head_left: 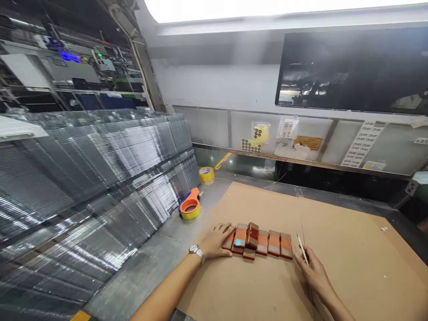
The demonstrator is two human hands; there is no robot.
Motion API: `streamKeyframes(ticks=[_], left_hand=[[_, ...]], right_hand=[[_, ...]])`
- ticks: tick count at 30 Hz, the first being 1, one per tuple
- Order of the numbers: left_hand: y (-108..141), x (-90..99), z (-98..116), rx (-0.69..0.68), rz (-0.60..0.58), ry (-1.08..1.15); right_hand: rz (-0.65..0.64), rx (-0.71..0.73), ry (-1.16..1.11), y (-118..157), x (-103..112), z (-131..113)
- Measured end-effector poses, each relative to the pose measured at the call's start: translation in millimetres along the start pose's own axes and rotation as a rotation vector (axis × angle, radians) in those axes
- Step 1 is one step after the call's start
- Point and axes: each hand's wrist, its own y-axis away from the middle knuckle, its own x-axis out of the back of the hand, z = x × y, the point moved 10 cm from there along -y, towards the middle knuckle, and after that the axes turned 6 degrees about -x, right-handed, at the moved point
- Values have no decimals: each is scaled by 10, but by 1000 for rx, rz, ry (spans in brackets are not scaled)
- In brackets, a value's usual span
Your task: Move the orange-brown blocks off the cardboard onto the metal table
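Note:
A row of small flat orange-brown blocks [263, 243] lies on a sheet of brown cardboard. One darker red-brown block [252, 235] rests tilted on top of the row, and a block below it sticks out toward me. A light blue dot [238, 242] marks one block near the left end. My left hand [216, 241], with a watch [196, 251] on its wrist, lies against the leftmost block, fingers stretched out and apart. My right hand [313, 270] is closed on a thin pale pointed stick [302, 249], tip up, just right of the row.
Cardboard [247, 290] covers much of the dark bench. An orange tape dispenser [190, 206] and a yellow tape roll [206, 173] stand at its left. Tall stacks of grey ribbed sheets [100, 160] line the left side. A panel with a dark screen [351, 71] rises behind.

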Motion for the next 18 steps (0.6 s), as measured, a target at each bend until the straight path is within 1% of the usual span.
streamKeyframes(ticks=[3, 6, 10, 13, 15, 18], left_hand=[[5, 18, 15, -18, 50, -16], [35, 48, 18, -29, 91, -27], [162, 115, -57, 17, 165, -48], [367, 161, -250, 124, 223, -75], [562, 181, -446, 215, 248, -93], [925, 200, -780, 341, 254, -112]], right_hand=[[17, -13, 58, -200, -99, -14], [38, 8, 112, -368, -142, -30], [23, 34, 155, -490, -179, -17], [5, 54, 165, -506, -185, 58], [3, 58, 180, -505, -175, 167], [-3, 49, 222, -504, -164, 371]])
